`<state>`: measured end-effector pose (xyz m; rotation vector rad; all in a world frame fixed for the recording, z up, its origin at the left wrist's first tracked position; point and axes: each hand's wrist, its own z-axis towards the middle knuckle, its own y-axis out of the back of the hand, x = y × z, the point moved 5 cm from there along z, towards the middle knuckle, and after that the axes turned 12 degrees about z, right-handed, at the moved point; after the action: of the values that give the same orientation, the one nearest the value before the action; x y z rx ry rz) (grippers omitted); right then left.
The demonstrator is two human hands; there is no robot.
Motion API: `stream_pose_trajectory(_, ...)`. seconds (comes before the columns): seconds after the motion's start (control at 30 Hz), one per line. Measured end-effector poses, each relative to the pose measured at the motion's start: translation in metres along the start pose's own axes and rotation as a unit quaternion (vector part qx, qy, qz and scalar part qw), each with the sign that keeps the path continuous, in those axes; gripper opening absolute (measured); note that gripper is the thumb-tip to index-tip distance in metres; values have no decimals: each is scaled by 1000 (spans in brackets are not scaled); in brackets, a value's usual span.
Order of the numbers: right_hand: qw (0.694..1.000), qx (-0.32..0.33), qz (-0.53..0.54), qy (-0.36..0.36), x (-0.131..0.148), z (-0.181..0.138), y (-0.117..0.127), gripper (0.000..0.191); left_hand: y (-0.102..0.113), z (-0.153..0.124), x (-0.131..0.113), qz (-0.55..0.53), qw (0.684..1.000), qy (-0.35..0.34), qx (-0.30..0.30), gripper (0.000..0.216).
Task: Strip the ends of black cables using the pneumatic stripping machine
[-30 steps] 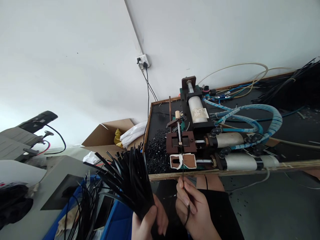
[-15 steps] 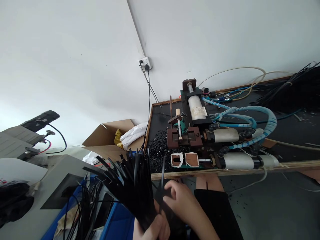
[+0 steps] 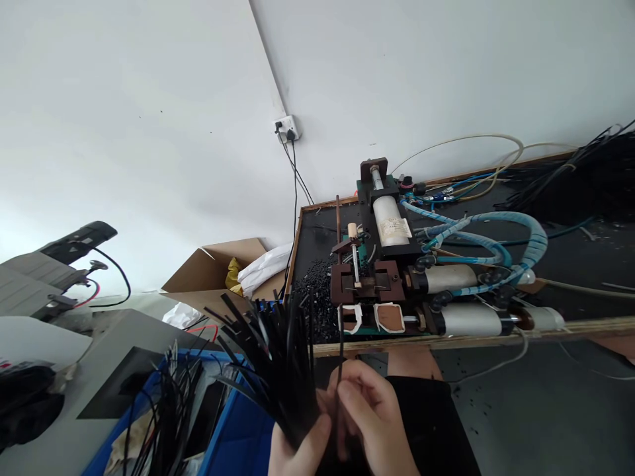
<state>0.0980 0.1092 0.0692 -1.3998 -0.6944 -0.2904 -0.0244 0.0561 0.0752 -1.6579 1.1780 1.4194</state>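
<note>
My left hand [image 3: 300, 449] is closed around a fanned bundle of black cable ties [image 3: 270, 357] at the bottom centre. Just to its right, my right hand [image 3: 370, 413] pinches a single black tie [image 3: 340, 337] that stands upright beside the bundle. Beyond both hands a small pneumatic machine [image 3: 391, 264] sits on a black-topped bench [image 3: 570, 324], with brown blocks [image 3: 367, 281] at its front and white-rimmed openings [image 3: 370, 318] near the bench edge.
Blue and cream hoses [image 3: 496, 244] loop over the machine's cylinders. Black pellets [image 3: 317, 297] lie left of it. A blue bin [image 3: 233, 430] with more ties is lower left, beside an open cardboard box [image 3: 223, 271] and grey equipment [image 3: 49, 317]. A wall socket [image 3: 286, 125] feeds hanging cables.
My right hand left the machine's front, swung to the bundle in my left hand, and now holds one tie upright beside it. The bundle has shifted slightly right.
</note>
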Motion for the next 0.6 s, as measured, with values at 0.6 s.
stream_pose_trajectory(0.6, 946, -104, 290, -103, -7, 14, 19, 33, -6, 12, -5, -135, 986, -60, 80, 32)
